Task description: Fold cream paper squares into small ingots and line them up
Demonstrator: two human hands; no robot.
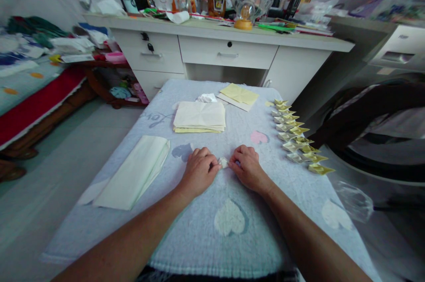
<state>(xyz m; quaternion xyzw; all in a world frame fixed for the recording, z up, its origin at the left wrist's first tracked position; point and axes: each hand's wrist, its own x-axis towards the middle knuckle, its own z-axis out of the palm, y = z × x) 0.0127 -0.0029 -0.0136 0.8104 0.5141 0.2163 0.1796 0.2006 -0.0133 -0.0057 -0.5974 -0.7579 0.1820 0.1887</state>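
Note:
A small folded piece of white paper (223, 163) lies between my two hands at the middle of the cloth-covered table. My left hand (201, 167) pinches its left end between thumb and fingers. On the opposite end, the fingertips of my right hand (246, 166) are closed in a pinch. Beyond my hands sits a stack of creased white and yellow paper sheets (199, 115). Rows of small folded paper boats (295, 133), yellow and whitish, stand along the table's right side. How the held paper is folded is too small to make out.
A folded pale green-white paper bundle (134, 173) lies at the left. Yellow and white sheets (239, 95) and a crumpled white tissue (206, 98) rest at the back. Behind stands a cluttered white desk (229, 54); a washing machine (398, 56) is on the right.

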